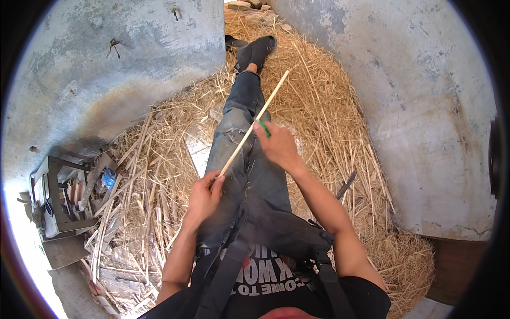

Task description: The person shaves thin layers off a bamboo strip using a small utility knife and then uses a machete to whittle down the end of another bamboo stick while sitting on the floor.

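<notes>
A long pale stick (276, 89), probably bamboo or wood, slants above my thighs from lower left to upper right. My left hand (206, 198) is closed around its near end, thumb along the stick. About halfway up, my right hand (279, 144) is closed on a small green-handled tool (264, 129) pressed against the stick. The fingers hide most of the tool, so its blade or working end cannot be made out. The far end of the stick points free past my right hand, over the straw.
My outstretched legs in worn jeans (234, 127) lie on a thick bed of straw and shavings (313, 101). Grey walls (414, 95) rise at both sides. A dark blade-like strip (346, 185) lies to my right. A stool frame (61, 196) and a blue plastic scrap (108, 178) are at left.
</notes>
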Demonstrator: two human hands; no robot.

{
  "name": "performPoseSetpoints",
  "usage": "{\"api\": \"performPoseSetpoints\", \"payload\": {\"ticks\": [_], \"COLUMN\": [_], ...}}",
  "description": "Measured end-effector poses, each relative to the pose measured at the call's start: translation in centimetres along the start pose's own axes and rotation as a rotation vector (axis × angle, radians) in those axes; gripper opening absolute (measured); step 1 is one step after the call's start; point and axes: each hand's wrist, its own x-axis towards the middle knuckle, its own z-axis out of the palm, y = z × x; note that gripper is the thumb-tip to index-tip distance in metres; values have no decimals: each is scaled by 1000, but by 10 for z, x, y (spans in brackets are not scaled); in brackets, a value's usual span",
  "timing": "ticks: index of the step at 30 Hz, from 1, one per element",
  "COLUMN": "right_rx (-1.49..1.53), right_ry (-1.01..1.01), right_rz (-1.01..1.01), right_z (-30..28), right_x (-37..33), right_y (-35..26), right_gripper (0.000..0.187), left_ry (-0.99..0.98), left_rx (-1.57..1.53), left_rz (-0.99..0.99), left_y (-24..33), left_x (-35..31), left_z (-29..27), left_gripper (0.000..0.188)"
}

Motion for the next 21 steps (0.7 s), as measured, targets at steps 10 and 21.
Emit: {"api": "performPoseSetpoints", "payload": {"ticks": [10,21], "right_rx": [-48,-277], "right_ry": [-29,-373], "right_rz": [2,-128], "right_z": [-2,-5], "right_x": [1,-18], "right_y": [-9,-33], "right_gripper": [51,47], "left_ry": [-60,-6], "left_rx": [-115,-107], "left_rz": [-61,-30], "left_y": [11,6], "left_x": [-6,-11], "left_z": [-10,-9], "left_gripper": [22,21]}}
